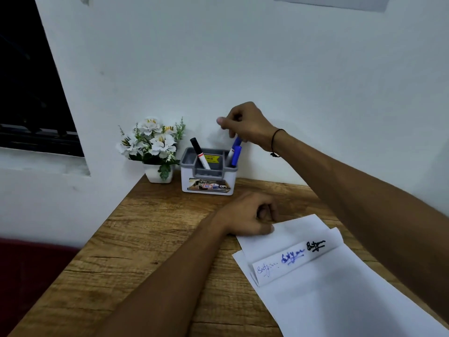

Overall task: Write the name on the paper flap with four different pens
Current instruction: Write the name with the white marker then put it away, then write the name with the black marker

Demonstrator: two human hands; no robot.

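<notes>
1. The right hand reaches over the pen holder at about 12 o'clock on the desk; its fingers are curled down and pinch the top of a blue-capped pen that stands in the holder's right compartment.
2. A second blue-capped pen leans just beside the pinched one, in the same compartment.
3. The left hand lies on the desk with its fingers curled under, its thumb side pressing the upper left corner of the paper. Whether it holds anything inside the curl cannot be told.
4. The paper lies at about 4 o'clock from the left hand, folded so that a narrow paper flap runs slantwise across it.
5. The flap carries three handwritten names: thin blue ink at the left end, thick blue marker in the middle, thick black marker at the right. Each reads roughly "Satyam", though the letters are loose.
6. The holder is grey and white. A black-capped marker with a red band leans in its left compartment.
7. Inside the holder a yellow price sticker seems to read "49.00"; the front label shows "42" and letters like "OPL".
8. At 9 o'clock from the holder stands a white pot of white flowers, against the wall.
</notes>
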